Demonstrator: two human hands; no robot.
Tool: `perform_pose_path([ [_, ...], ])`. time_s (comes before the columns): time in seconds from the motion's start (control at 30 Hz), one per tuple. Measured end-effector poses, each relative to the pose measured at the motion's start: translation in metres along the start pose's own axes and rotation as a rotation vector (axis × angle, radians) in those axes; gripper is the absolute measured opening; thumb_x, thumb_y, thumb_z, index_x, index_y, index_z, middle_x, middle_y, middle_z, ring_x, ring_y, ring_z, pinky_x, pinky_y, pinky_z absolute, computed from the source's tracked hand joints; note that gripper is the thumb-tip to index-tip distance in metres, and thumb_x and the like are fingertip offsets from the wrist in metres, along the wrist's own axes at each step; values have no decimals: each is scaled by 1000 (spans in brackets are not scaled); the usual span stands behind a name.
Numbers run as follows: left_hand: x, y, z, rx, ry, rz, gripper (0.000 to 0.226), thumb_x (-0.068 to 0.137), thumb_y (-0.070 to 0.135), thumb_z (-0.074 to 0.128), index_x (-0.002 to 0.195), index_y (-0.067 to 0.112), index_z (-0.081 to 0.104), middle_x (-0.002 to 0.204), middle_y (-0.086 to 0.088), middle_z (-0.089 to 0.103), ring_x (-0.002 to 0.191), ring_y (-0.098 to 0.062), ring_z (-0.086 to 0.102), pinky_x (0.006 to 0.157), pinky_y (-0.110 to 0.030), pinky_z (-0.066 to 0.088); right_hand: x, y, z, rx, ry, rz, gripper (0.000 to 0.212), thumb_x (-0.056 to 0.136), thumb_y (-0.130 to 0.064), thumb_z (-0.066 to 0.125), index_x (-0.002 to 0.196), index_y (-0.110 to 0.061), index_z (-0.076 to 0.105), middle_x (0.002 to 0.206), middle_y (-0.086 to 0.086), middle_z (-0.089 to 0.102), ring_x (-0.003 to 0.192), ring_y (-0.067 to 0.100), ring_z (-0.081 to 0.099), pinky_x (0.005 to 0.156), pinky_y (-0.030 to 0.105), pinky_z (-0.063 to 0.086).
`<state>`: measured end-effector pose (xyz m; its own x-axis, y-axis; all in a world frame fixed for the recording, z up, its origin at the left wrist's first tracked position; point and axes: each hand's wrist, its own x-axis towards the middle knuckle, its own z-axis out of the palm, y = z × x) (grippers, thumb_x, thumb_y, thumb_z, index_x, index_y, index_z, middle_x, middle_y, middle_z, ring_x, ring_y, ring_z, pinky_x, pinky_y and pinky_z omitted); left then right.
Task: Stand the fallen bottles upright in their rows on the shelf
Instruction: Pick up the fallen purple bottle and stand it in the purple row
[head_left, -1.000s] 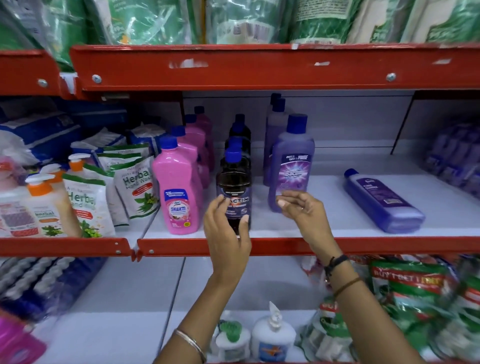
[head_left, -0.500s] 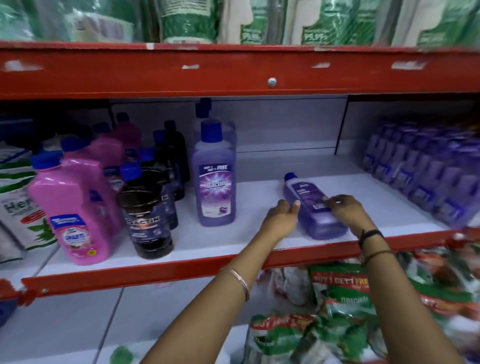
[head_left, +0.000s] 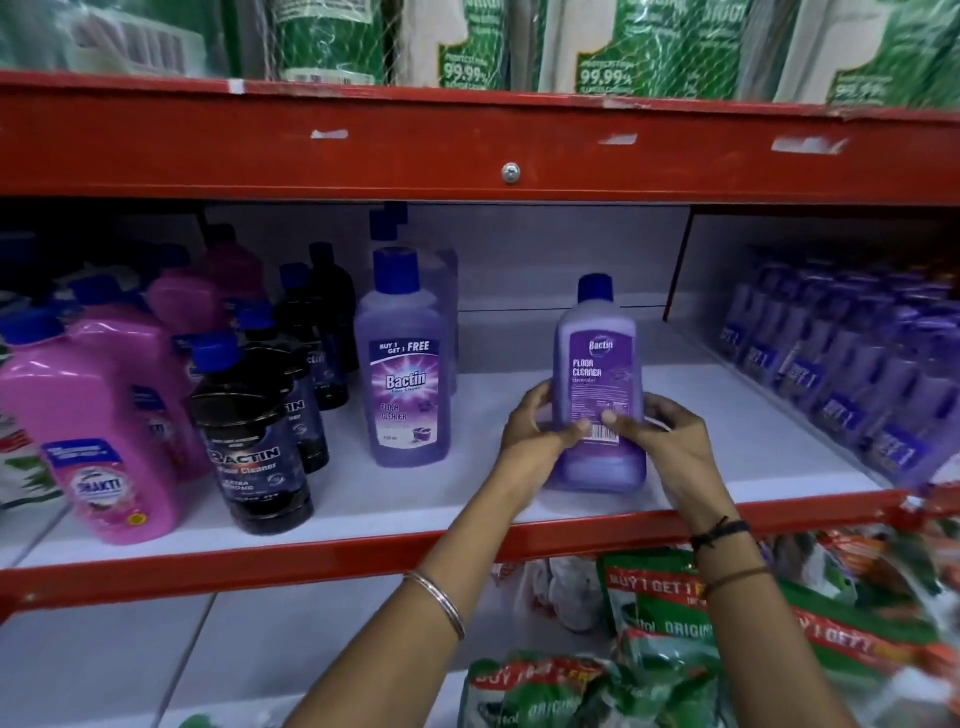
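Both hands, left (head_left: 535, 431) and right (head_left: 662, 441), grip an upright lavender plastic bottle (head_left: 597, 384) with a blue cap on the white shelf (head_left: 727, 441). Its label reads "Bactin Floor Cleaner". To its left stands a taller purple bottle (head_left: 402, 364) marked "Buy 1 Get 1 Free".

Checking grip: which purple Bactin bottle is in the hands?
The lone lavender bottle right of the row, back label showing, between both hands. The front row bottle stands untouched.

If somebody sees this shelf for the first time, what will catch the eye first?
First, the purple floor cleaner bottle standing upright mid-shelf, gripped low by the left hand and the right hand. Next, the pink bottle at the front left and the red shelf beam above.
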<state>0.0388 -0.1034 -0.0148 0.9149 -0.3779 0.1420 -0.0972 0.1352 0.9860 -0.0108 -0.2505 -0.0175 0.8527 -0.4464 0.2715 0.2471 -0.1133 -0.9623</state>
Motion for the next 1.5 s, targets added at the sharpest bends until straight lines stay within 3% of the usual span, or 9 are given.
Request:
perform_pose_path([
  [0.2,-39,29,-43,19,-15,211,62,78,11,71,128,32,41,112,14,56,96,-8,62,69,-20,57,-38,-28,33,10,-32,-137,56,61,-18,81,112,-17,58,105,-4,69,87,7,70,69,23,58],
  [0.33,-70,33,-80,63,72,293,59,78,12,70,115,49,42,115,14,58,106,-13,62,80,-27,57,-63,-36,73,15,-91,-162,55,65,-10,81,112,-21,54,105,-9,66,87,-1,68,66,16,55],
  [0.53,-89,20,-128,105,163,314,67,77,13,70,133,34,39,121,5,60,111,-13,61,88,-35,55,-82,-22,126,81,-139,-136,61,63,-7,82,116,-14,53,110,0,66,95,11,68,74,21,56],
  [0.7,-100,13,-143,87,207,368,63,81,8,66,131,35,38,121,9,58,107,-1,60,77,-18,53,-89,-11,147,42,-160,-131,63,68,-22,80,123,-20,50,122,2,62,108,15,63,85,28,57],
  [0.93,-100,7,-146,140,293,357,29,98,14,35,122,30,41,119,15,54,106,10,54,91,-17,49,-95,-7,154,-29,-32,-138,49,75,-22,75,118,-13,54,112,4,63,98,9,63,62,8,51],
  [1.13,-102,8,-156,158,215,274,37,90,8,53,123,23,43,109,9,57,93,8,56,82,-13,49,-99,-8,148,-59,-106,-161,39,82,-38,62,116,-20,58,117,-1,65,108,16,63,82,20,54],
  [1.3,-102,14,-156,171,118,161,51,84,13,64,127,20,37,125,-1,52,110,-11,52,83,-12,49,-99,-14,153,-95,-281,-163,34,75,-60,60,107,-48,54,124,-2,50,112,11,57,89,22,48],
  [1.4,-99,14,-156,204,102,123,70,75,19,74,132,20,32,133,-1,47,118,-12,49,95,-23,46,-94,-14,156,-34,-323,-145,53,73,-54,65,118,-27,57,123,2,60,106,14,65,85,25,54],
  [1.5,-98,16,-152,245,93,108,82,68,18,80,132,22,29,128,3,50,114,-10,52,89,-17,46,-89,-13,158,26,-368,-117,54,76,-43,64,120,-16,49,118,3,65,102,11,67,81,24,55],
])
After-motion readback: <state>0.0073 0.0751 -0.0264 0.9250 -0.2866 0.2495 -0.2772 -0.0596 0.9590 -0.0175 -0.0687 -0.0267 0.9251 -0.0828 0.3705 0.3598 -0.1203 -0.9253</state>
